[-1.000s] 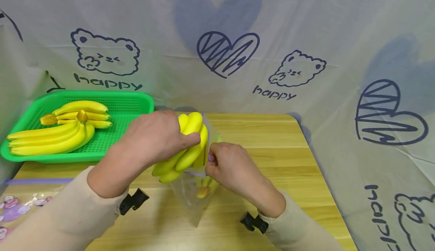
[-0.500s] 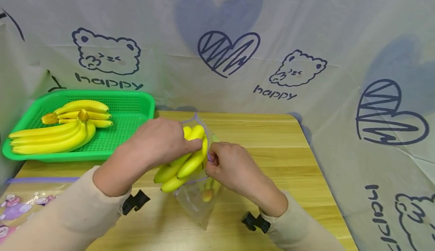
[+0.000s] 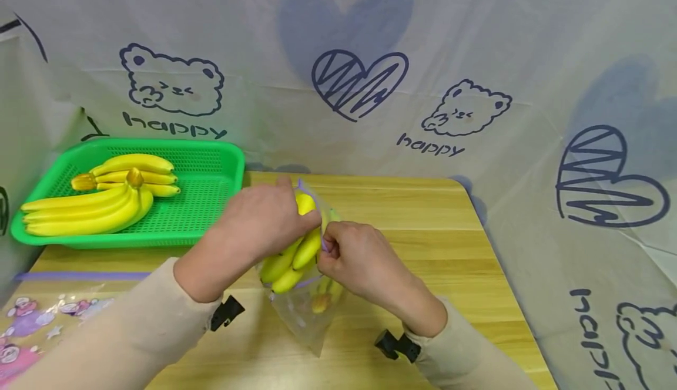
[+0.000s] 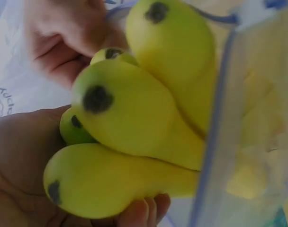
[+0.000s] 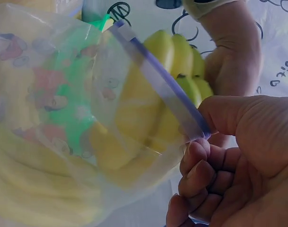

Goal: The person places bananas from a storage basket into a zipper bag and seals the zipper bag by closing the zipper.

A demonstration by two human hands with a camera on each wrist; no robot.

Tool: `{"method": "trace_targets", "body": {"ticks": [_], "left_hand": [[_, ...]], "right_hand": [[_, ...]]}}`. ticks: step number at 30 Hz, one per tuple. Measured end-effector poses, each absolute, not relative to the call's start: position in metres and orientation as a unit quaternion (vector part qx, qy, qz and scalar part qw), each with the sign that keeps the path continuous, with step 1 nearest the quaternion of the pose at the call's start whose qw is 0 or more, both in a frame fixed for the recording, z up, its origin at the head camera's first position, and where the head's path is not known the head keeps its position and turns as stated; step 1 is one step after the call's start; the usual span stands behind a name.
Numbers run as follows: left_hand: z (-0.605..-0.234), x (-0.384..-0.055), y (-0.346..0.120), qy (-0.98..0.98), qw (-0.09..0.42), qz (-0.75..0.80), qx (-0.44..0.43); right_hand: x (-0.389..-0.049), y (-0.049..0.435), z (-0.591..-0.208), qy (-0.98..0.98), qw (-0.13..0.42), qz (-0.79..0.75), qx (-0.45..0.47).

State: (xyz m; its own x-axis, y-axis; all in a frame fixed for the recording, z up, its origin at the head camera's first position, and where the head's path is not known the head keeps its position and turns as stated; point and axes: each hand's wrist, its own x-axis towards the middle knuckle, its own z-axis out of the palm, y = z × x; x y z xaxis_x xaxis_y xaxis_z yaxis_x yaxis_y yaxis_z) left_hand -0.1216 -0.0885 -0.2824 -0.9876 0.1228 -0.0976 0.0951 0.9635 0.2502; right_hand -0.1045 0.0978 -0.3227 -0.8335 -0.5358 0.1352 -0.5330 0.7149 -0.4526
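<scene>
My left hand [image 3: 259,219] grips a bunch of yellow bananas [image 3: 293,264] from above, its fingers wrapped round the fruit. The dark-tipped ends of these bananas [image 4: 125,109] face the left wrist camera, while their other ends lie inside the mouth of a clear zip bag [image 3: 304,328]. Beside them, my right hand [image 3: 365,258] pinches the bag's purple zip rim [image 5: 167,90] between thumb and fingers. Another bunch of bananas [image 5: 37,184] shows through the printed plastic, deeper in the bag. My left palm partly covers the held bunch in the head view.
A green basket [image 3: 211,234] with two bunches of bananas [image 3: 87,211] stands at the back left. Another printed zip bag [image 3: 69,313] lies flat at the front left. Printed cloth [image 3: 275,114] hangs behind the wooden table [image 3: 423,214].
My left hand has moved slightly right, lowering the bananas further into the bag's mouth. The right hand keeps its pinch on the rim, almost in the same spot.
</scene>
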Motion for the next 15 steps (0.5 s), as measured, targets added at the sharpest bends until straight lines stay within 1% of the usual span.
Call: {"method": "trace_targets", "body": {"ticks": [3,4,7,10,12,15], "left_hand": [[-0.293,-0.124,-0.083,0.987,0.039,0.15,0.043],[-0.295,-0.125,-0.082,0.986,0.042,0.156,0.041],[-0.295,-0.129,-0.087,0.981,0.077,0.176,0.034],[-0.289,-0.134,-0.097,0.975,0.112,0.194,0.016],[-0.285,-0.135,-0.102,0.972,0.117,0.204,0.009],[-0.286,-0.134,-0.099,0.973,0.108,0.204,0.014]], "right_hand": [[-0.105,0.1,-0.322,0.922,0.017,-0.256,-0.288],[-0.106,0.101,-0.321,0.921,0.022,-0.263,-0.288],[-0.105,0.103,-0.319,0.917,0.036,-0.28,-0.282],[-0.104,0.103,-0.318,0.917,0.035,-0.288,-0.274],[-0.103,0.103,-0.318,0.918,0.033,-0.287,-0.27],[-0.102,0.103,-0.317,0.92,0.037,-0.29,-0.263]]}}
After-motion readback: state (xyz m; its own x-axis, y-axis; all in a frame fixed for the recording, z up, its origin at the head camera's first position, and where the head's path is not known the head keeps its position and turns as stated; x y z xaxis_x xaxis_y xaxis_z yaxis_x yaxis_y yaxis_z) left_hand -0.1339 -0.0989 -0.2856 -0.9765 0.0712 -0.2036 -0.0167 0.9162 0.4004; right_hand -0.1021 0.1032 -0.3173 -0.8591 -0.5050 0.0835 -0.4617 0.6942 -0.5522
